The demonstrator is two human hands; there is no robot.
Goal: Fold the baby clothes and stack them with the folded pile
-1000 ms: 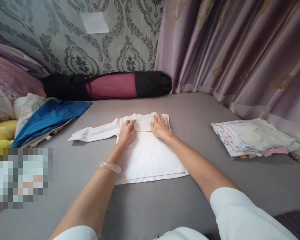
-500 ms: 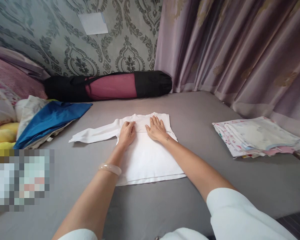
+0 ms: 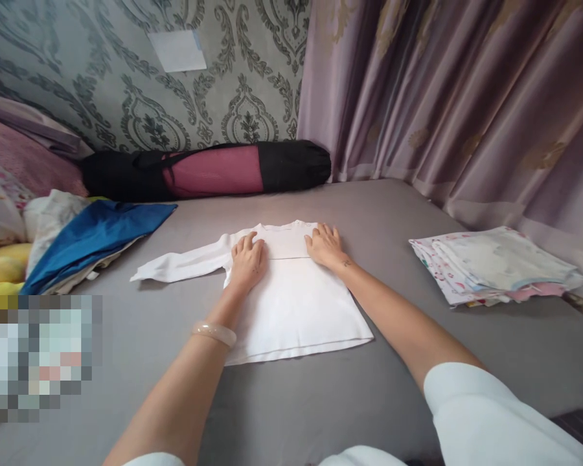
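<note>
Grey bedsheet (image 3: pixel 398 369) carries a white long-sleeved shirt (image 3: pixel 291 304), the left hand (image 3: pixel 247 262) and right hand (image 3: pixel 324 247) pressing flat on it, apart.

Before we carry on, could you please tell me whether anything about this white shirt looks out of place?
Yes: the white shirt looks lopsided. Its long sleeve sticks out sideways past the left hand, while no sleeve shows beside the right hand.
</note>
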